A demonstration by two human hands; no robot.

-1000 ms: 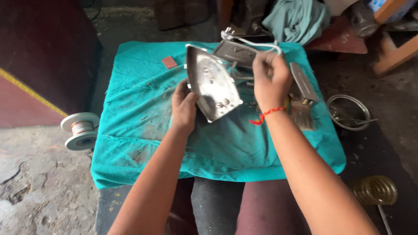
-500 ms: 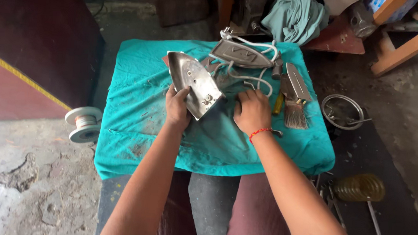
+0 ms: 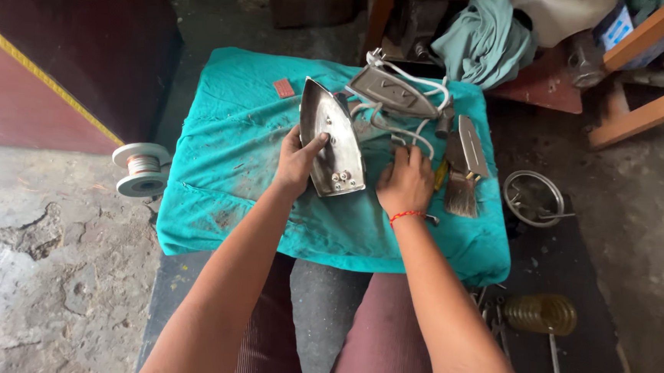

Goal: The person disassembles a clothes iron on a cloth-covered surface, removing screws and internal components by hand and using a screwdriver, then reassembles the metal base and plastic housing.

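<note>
Left hand (image 3: 296, 163) grips the metal iron soleplate (image 3: 332, 139), now lowered flat-ish onto the teal cloth (image 3: 227, 149) (was raised a second ago). Right hand (image 3: 405, 185) dropped beside it, fingers curled on the white cord (image 3: 397, 130); actual grasp unclear. Disassembly continues.

hands (image 3: 352, 172): 2 | iron soleplates (image 3: 333, 139): 2 | brush (image 3: 462, 193): 1 | wire spool (image 3: 142, 169): 1 | teal cloth (image 3: 227, 149): 1

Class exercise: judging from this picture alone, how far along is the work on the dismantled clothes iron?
Done: the iron is apart, its grey cover lying separately on the teal cloth. In hand: the left hand holds the metal soleplate; the right hand rests by the white cord. Left: the parts remain unjoined.
</note>
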